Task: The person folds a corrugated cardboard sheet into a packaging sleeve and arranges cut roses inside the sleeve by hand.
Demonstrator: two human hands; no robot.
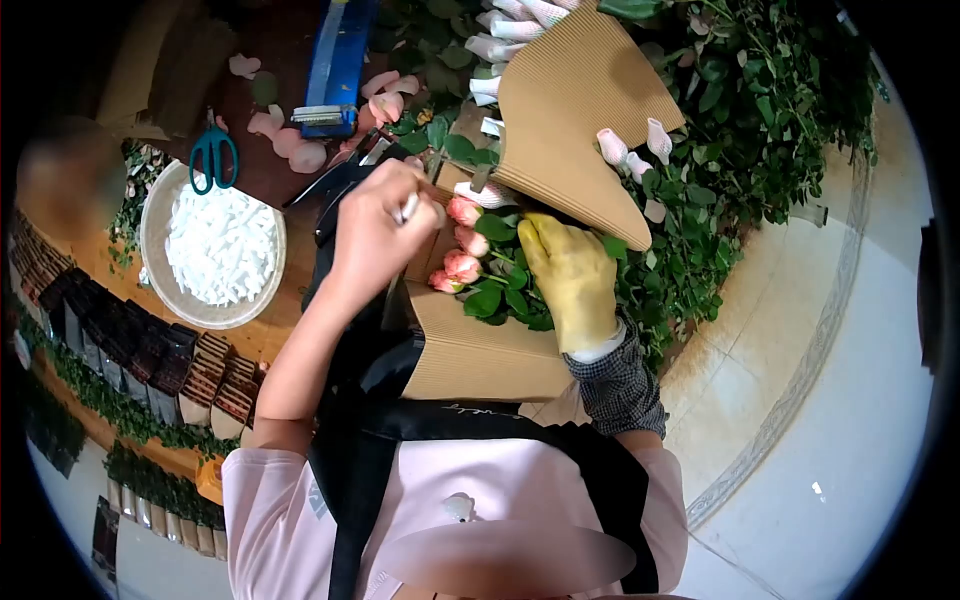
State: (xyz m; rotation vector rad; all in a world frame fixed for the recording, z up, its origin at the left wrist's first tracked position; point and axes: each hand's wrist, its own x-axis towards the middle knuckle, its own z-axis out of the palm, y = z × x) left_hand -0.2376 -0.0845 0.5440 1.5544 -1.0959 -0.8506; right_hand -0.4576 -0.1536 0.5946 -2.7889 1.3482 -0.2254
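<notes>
My left hand (385,222) is bare and closed, its fingers pinching a small white piece (408,207) whose kind is mostly hidden. It is just left of several pink roses (462,265) with green leaves. My right hand (568,270), in a yellow glove, curls around the leafy rose stems; the grip itself is partly hidden. The rose heads point left, toward my left hand. Beneath them lies corrugated brown cardboard (490,345). Above, another corrugated cardboard sheet (570,120) covers a bundle with white net sleeves (515,30) at its edge.
At left stands a bowl (150,265) of small white pieces (220,245), with teal-handled scissors (213,160) at its rim. A blue tool (335,70) and loose petals (300,150) lie beyond. Leafy stems (760,90) are heaped at right. Dark packs (120,325) line the left.
</notes>
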